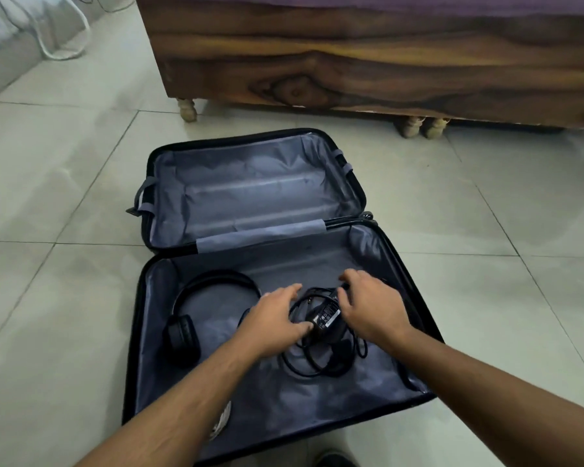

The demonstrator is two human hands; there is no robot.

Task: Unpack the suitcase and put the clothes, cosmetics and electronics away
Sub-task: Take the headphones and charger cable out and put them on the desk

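Down in the lower middle of the frame, a black charger [324,315] with a white label lies in the near half of an open suitcase [402,264], its black cable [317,362] looped loosely under and around it on the grey lining. Both hands are at the charger. The left hand [277,318] comes in from the lower left with fingers spread and only slightly bent, its thumb touching the near end of the charger. The right hand [371,305] comes in from the lower right, fingers curved over the far end of the charger; whether they actually grip it cannot be told, since the fingers are blurred. The two hands sit close together with the charger between them.

Left of the charger, in the same half, a pair of black headphones [186,315] lies flat, one ear pad toward the near side and the band arching away. The far half of the suitcase shows only creased grey lining and straps. The suitcase rests on a pale tiled floor [64,264]. Beyond it, across the upper right of the frame, stands a dark wooden bed frame [351,62] on short turned legs, with purple fabric along its top edge. A white cord [58,55] loops onto the floor at the upper left.
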